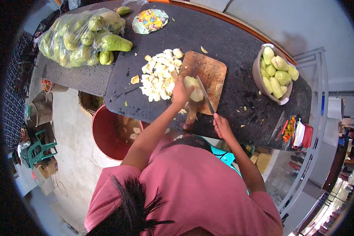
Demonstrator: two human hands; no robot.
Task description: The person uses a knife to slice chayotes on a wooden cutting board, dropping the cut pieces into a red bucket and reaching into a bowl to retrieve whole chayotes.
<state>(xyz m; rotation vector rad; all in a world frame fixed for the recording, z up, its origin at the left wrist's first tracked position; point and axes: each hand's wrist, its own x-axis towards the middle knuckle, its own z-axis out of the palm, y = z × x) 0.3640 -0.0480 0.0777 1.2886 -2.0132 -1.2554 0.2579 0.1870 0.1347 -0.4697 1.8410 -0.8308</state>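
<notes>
On a wooden cutting board lies a pale, peeled chayote. My left hand holds its left side, with the fingers partly hidden by the hand's back. My right hand is closed round the handle of a knife. The blade slants up and to the left, along the chayote's right side; whether it touches the flesh I cannot tell. A heap of pale cut pieces spreads on the dark table, just left of the board.
A bowl of peeled chayotes stands at the right. Far left lies a clear plastic bag of green chayotes, near a colourful crumpled wrapper. A small bag of chillies sits at the right edge. Below the table stands a red tub.
</notes>
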